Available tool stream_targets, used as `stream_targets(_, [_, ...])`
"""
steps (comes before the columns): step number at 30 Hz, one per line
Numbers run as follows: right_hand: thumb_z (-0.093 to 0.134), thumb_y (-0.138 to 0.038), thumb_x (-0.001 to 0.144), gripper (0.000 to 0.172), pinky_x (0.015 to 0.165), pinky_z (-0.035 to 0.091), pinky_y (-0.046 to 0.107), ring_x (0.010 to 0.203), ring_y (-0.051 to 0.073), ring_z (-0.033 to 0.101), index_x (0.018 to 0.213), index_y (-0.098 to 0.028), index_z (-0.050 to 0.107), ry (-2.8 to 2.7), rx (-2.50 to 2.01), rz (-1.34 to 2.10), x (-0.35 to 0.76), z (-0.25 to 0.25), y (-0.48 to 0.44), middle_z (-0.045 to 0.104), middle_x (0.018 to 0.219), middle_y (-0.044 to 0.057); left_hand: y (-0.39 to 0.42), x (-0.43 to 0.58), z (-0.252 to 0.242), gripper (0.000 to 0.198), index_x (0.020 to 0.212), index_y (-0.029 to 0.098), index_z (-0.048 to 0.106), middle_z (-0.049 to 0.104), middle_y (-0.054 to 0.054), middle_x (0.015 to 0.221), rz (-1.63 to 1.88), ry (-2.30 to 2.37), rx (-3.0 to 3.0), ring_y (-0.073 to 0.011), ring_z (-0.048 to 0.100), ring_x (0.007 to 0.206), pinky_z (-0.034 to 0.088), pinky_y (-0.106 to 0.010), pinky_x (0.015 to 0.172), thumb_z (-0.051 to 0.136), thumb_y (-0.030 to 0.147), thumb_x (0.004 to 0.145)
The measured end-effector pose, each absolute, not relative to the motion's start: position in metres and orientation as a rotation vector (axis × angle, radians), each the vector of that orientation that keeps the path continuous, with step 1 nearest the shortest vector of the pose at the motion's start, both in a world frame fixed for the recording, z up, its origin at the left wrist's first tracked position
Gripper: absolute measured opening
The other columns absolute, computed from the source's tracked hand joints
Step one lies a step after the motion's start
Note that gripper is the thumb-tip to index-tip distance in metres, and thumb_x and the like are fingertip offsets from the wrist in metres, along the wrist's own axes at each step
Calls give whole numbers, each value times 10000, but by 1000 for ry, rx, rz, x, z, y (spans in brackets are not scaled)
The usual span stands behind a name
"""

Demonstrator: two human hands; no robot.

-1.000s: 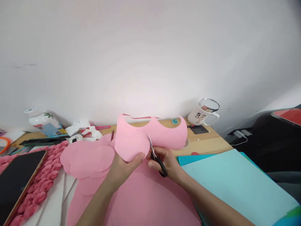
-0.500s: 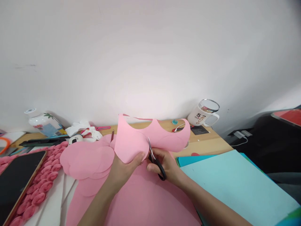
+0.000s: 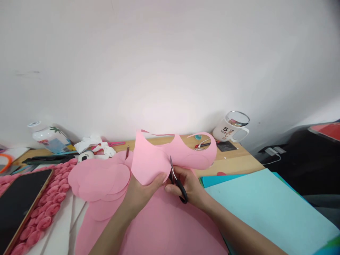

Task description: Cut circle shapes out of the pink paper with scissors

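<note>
My left hand [image 3: 142, 193] pinches the lower edge of a curled pink paper sheet [image 3: 156, 157] with rounded cut-outs along its top. My right hand [image 3: 190, 187] is closed on black-handled scissors [image 3: 177, 180], whose blades bite into the sheet just right of my left thumb. Both hands hover over a large pink sheet [image 3: 164, 226] lying on the table. A pile of cut pink circles [image 3: 101, 179] lies to the left of my left hand.
Light blue paper sheets [image 3: 265, 209] lie at the right. A white mug [image 3: 230, 130] stands at the back right. A dark tablet [image 3: 18, 202] and pink paper roses [image 3: 50, 209] are at the left, a white bottle [image 3: 49, 138] and crumpled paper [image 3: 91, 144] behind.
The scissors have cut further along the curve. The sheet's right end has curled up and turned a little, and a thin strip has lifted at its top right.
</note>
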State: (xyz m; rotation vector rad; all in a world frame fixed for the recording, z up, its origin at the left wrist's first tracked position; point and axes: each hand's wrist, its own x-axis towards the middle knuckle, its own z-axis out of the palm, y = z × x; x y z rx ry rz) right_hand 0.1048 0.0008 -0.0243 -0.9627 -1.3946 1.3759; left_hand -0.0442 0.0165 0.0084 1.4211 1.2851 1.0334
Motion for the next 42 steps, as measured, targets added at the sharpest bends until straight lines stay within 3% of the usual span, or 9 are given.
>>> stream_targets(13, [701,-470,639,366,461,282,213,533,95,311,681,-165,504,-1415,-1006,1331,105,-26,0,387,586,-33,17,-45,9,397,1020,193,579,674,-73,902,1053,1228,1432,-255,623,871,520,-356,725,637,326,651])
stream_targets(26, [709,-457,638,341,496,346,222,519,95,365,685,-164,540,-1378,-948,1334,104,-25,0,430,589,-30,18,-46,5,428,1037,189,569,674,-81,897,1065,1225,1417,-265,619,880,524,-360,702,643,348,646])
stream_targets(34, [708,-470,635,347,483,342,222,514,99,379,677,-167,542,-1383,-969,1322,104,-25,0,477,581,-23,16,-46,12,428,1071,179,572,660,-84,999,1070,1217,1424,-262,596,967,514,-369,776,614,311,666])
stream_targets(42, [703,-453,648,336,450,304,214,496,86,334,685,-167,531,-1416,-990,1289,106,-28,1,466,560,-31,19,-48,7,391,1027,184,571,669,-76,899,1086,1184,1433,-242,621,842,534,-324,636,616,306,658])
